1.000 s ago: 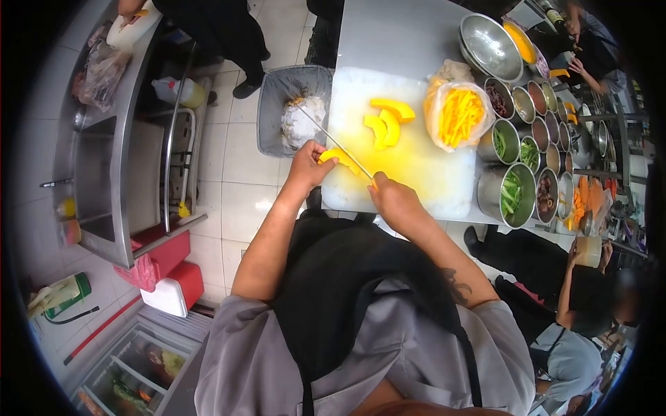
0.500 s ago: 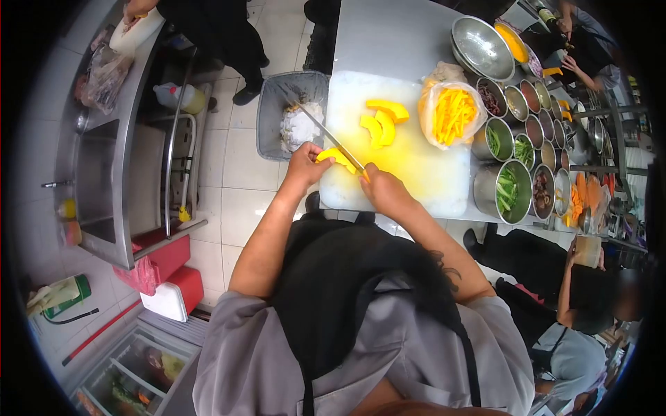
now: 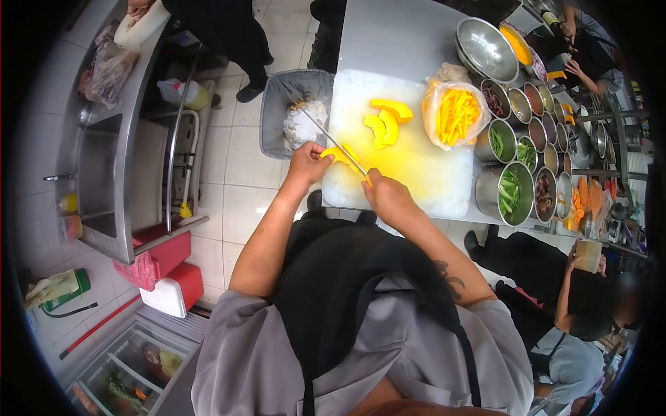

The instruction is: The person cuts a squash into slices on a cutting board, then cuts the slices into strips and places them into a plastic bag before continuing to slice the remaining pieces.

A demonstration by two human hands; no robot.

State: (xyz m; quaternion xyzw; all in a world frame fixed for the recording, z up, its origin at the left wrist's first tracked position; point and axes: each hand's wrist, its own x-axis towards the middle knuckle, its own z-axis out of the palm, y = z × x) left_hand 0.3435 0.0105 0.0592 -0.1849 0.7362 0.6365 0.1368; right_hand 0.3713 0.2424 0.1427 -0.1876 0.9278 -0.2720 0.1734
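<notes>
My left hand (image 3: pixel 309 161) pinches one end of a curved yellow slice (image 3: pixel 338 156) over the left edge of the white cutting board (image 3: pixel 444 191). A long knife (image 3: pixel 333 139) lies across that slice, its tip pointing up and left over the bin. My right hand (image 3: pixel 383 191) is wrapped round the knife's handle, over the board's lower part. Several curved yellow pieces (image 3: pixel 390 128) rest on the board above my hands. At the board's right side stands a plastic bag (image 3: pixel 456 114) of yellow strips.
A lined grey bin (image 3: pixel 270 114) stands left of the board. Metal bowls (image 3: pixel 488 50) and several metal pots (image 3: pixel 505 194) line the table's right side. Beyond them are co-workers. A steel sink (image 3: pixel 104 173) is at the left, near another person's legs (image 3: pixel 225 35).
The view has shifted slightly. The knife has moved a little along the slice, and a piece of the slice now shows on the blade's right side.
</notes>
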